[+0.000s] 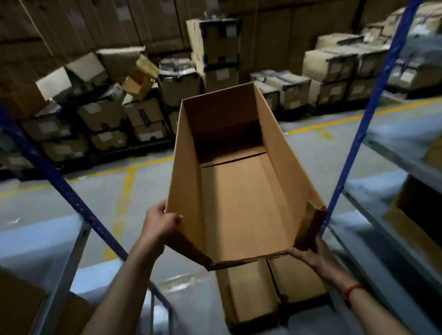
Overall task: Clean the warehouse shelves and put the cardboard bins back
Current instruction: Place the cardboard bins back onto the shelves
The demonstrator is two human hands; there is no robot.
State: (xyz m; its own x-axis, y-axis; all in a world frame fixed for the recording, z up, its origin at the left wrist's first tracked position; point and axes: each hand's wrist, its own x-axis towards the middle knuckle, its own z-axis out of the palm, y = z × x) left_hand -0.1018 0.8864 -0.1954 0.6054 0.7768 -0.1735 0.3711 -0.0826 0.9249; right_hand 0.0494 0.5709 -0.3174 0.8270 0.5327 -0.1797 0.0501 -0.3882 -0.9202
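A long, empty, open-topped cardboard bin point(241, 199) hangs in the air in the middle of the view, its far end pointing away from me. My left hand point(159, 224) grips its near left corner, thumb over the rim. My right hand point(315, 254) holds the torn near right corner, fingers along the front edge. Below the bin, another cardboard box point(257, 291) lies on the floor. Grey shelf boards point(34, 239) on blue uprights point(73, 197) flank me, with a second blue upright point(364, 127) on the right.
Right-hand shelves point(400, 161) carry brown cardboard bins point(422, 225). A cardboard piece point(17, 309) lies on the lower left shelf. Across the grey floor with yellow lines point(125, 193), stacks of taped cartons point(118, 115) line the far wall.
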